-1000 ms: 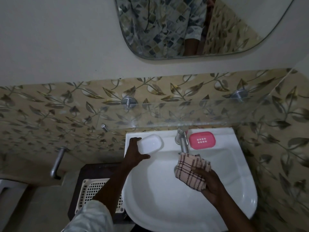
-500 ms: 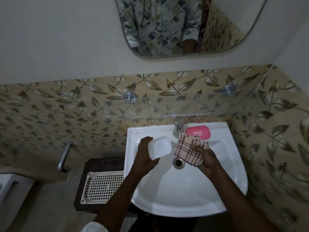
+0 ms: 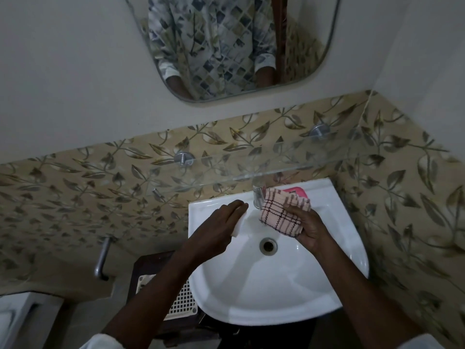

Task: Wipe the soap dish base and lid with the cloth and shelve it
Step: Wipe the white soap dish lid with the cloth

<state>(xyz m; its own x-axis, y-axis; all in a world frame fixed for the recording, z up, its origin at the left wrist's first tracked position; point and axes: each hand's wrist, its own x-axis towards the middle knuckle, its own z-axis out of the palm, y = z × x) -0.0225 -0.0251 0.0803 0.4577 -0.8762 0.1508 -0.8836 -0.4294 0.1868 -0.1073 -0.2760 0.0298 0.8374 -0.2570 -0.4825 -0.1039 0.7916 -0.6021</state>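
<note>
Over the glossy white sink, the smooth white dish half is clasped by the left hand, long axis pointing toward the wall | checked woven cloth is bunched in the right hand's grip | rounded pink dish half is left on the ledge beside the tap.

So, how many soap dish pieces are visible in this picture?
2. The white piece is gripped in the left hand over the sink; the pink piece lies on its rim beside the tap, partly hidden behind the cloth held by the right hand.
</note>
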